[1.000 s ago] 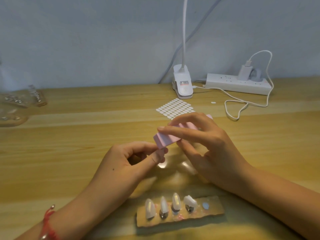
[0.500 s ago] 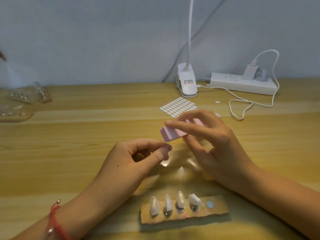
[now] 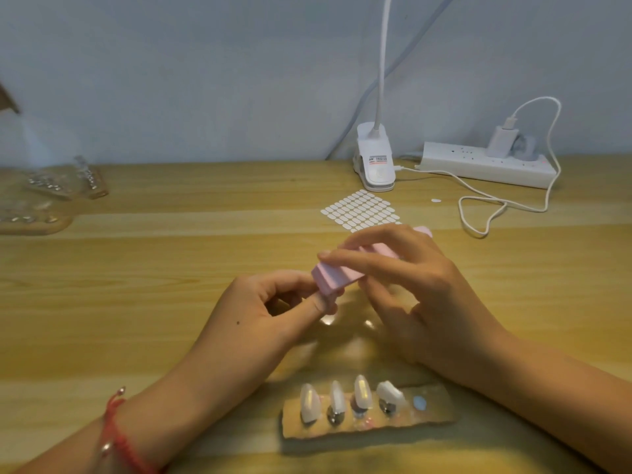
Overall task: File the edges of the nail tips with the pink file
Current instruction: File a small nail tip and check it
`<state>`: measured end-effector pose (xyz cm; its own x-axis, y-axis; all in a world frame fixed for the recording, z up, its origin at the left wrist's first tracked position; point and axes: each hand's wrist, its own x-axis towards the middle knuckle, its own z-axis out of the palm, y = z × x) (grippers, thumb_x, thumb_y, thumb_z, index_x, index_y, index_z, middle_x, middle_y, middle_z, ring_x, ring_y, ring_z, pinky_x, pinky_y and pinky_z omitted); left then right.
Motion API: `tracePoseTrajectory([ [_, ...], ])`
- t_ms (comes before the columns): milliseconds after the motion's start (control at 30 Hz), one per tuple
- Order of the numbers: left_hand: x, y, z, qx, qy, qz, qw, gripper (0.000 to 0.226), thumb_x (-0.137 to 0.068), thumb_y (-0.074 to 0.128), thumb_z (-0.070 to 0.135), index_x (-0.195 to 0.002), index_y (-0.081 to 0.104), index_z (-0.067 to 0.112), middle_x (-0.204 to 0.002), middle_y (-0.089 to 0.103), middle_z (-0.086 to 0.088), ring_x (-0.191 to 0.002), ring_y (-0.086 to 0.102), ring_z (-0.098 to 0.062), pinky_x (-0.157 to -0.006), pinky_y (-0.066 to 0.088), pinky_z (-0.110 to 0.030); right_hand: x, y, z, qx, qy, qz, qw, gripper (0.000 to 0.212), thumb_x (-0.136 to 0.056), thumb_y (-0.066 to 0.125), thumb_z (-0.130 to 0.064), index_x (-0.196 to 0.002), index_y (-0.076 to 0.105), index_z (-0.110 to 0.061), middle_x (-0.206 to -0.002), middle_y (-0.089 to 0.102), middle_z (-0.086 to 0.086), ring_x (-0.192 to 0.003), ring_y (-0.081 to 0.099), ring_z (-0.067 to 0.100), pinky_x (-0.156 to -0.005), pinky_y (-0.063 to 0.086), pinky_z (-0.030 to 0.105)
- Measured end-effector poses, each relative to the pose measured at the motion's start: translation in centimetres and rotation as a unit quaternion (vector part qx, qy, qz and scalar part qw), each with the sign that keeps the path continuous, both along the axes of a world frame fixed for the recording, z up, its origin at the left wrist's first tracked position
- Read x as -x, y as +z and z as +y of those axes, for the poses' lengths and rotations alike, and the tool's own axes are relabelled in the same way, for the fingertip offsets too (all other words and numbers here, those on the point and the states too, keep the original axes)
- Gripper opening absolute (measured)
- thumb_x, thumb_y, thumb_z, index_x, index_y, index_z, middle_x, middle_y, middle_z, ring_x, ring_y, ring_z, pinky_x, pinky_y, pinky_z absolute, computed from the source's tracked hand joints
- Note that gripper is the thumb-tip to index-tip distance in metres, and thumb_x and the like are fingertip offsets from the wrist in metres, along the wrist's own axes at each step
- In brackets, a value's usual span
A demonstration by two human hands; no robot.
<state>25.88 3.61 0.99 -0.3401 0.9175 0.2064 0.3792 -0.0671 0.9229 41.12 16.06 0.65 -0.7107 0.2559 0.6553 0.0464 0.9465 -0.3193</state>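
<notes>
- Here, the right hand [image 3: 420, 302] holds the pink file [image 3: 345, 271] in the air above the middle of the table [image 3: 136, 285], with the file's near end tilted down towards the left
- Its forefinger lies stretched along the top of the file, the thumb comes up from underneath, and the other fingers curl over the far part, so the hand is clamped on the file
- The left hand [image 3: 266, 313] sits just beside it, fingers curled in, with the thumb pressed against the forefinger right under the file's near end; what, if anything, is pinched between them cannot be made out
- Four nail tips [image 3: 345, 401] stand in a row on a brown strip [image 3: 437, 412] at the near edge of the table, below both hands and apart from them
- A small blue blob [image 3: 419, 402] sits on the strip to the right of the row
- A red bracelet [image 3: 118, 436] is round the left wrist
- Behind the hands lies a sheet of white stickers [image 3: 362, 208], its near corner hidden by the right hand
- Further back stands a white clip lamp [image 3: 374, 165]; to its right lies a power strip [image 3: 485, 165] with a charger [image 3: 502, 142] plugged in, and a white cable [image 3: 513, 203] loops over the table
- Clear bags [image 3: 58, 179] lie at the far left, their contents blurred
</notes>
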Motion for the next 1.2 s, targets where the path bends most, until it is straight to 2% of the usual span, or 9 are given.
tracePoseTrajectory([
  [100,-0.2,0.1,0.1,0.001,0.002,-0.018,1.0,0.02,-0.072,0.075,0.051,-0.083,0.076,0.034,-0.079,0.075,0.0,-0.085,0.064,-0.034,-0.07,0.05,-0.032,-0.1,0.1,0.3,0.043,-0.022,0.005,0.999,0.047,-0.081,0.056,0.002,-0.118,0.069,-0.023,-0.111,0.062,-0.001,-0.106,0.057,0.021,-0.091,0.045,0.043],
  [167,-0.3,0.1,0.2,-0.005,0.006,-0.028,1.0,0.021,-0.068,0.07,0.05,-0.084,0.076,0.036,-0.079,0.075,0.005,-0.086,0.065,-0.031,-0.074,0.052,-0.033,0.0,0.1,0.4,0.054,-0.033,0.0,0.998,0.049,-0.079,0.057,0.003,-0.117,0.07,-0.025,-0.11,0.061,-0.002,-0.106,0.057,0.019,-0.09,0.045,0.044],
  [300,-0.2,0.0,0.2,-0.002,0.004,-0.027,1.0,0.014,-0.072,0.076,0.047,-0.082,0.076,0.037,-0.081,0.075,0.001,-0.088,0.065,-0.032,-0.078,0.051,-0.037,0.0,0.2,0.3,0.045,-0.056,-0.012,0.997,0.049,-0.076,0.058,0.001,-0.115,0.071,-0.026,-0.108,0.062,-0.002,-0.105,0.056,0.019,-0.093,0.042,0.041],
  [433,-0.2,-0.1,0.2,-0.003,0.006,-0.023,1.0,0.015,-0.07,0.068,0.043,-0.082,0.076,0.04,-0.079,0.075,0.002,-0.085,0.065,-0.03,-0.077,0.051,-0.035,-0.1,0.4,0.2,0.065,-0.079,-0.029,0.994,0.047,-0.071,0.056,-0.005,-0.109,0.073,-0.027,-0.101,0.063,-0.004,-0.101,0.055,0.016,-0.094,0.036,0.035],
  [533,-0.2,-0.2,0.2,-0.003,0.003,-0.017,1.0,0.014,-0.071,0.067,0.042,-0.082,0.076,0.04,-0.078,0.074,0.001,-0.084,0.065,-0.031,-0.076,0.052,-0.038,-0.1,0.7,0.0,0.079,-0.089,-0.041,0.992,0.041,-0.074,0.05,-0.017,-0.104,0.075,-0.029,-0.094,0.063,-0.006,-0.097,0.054,0.009,-0.095,0.034,0.032],
  [633,-0.1,-0.3,0.2,-0.005,0.002,-0.014,1.0,0.014,-0.072,0.067,0.043,-0.081,0.076,0.039,-0.078,0.074,0.0,-0.083,0.065,-0.031,-0.076,0.052,-0.037,-0.1,0.9,-0.2,0.093,-0.092,-0.048,0.99,0.045,-0.076,0.04,-0.031,-0.102,0.076,-0.029,-0.093,0.064,-0.009,-0.097,0.051,0.002,-0.098,0.031,0.028],
  [833,0.0,-0.4,0.2,-0.004,-0.001,-0.002,1.0,0.013,-0.073,0.066,0.043,-0.082,0.075,0.041,-0.077,0.074,0.006,-0.081,0.066,-0.025,-0.073,0.053,-0.031,-0.1,1.2,-0.5,0.108,-0.097,-0.059,0.988,0.036,-0.081,0.045,-0.031,-0.099,0.076,-0.031,-0.089,0.064,-0.012,-0.093,0.051,-0.002,-0.094,0.033,0.026],
  [967,-0.1,-0.3,0.2,-0.006,-0.002,-0.006,1.0,0.013,-0.073,0.067,0.041,-0.081,0.076,0.038,-0.075,0.074,0.004,-0.079,0.064,-0.028,-0.071,0.051,-0.031,0.0,1.1,-0.5,0.117,-0.101,-0.069,0.986,0.031,-0.084,0.049,-0.027,-0.098,0.077,-0.032,-0.088,0.065,-0.013,-0.092,0.053,0.0,-0.094,0.035,0.028],
  [1200,0.0,-0.4,0.2,0.0,-0.008,0.0,1.0,0.012,-0.074,0.066,0.041,-0.082,0.075,0.038,-0.077,0.074,0.007,-0.082,0.066,-0.026,-0.076,0.052,-0.033,0.1,1.1,-0.5,0.12,-0.095,-0.078,0.985,0.041,-0.082,0.038,-0.039,-0.096,0.076,-0.034,-0.088,0.064,-0.017,-0.092,0.054,0.0,-0.093,0.035,0.027],
])
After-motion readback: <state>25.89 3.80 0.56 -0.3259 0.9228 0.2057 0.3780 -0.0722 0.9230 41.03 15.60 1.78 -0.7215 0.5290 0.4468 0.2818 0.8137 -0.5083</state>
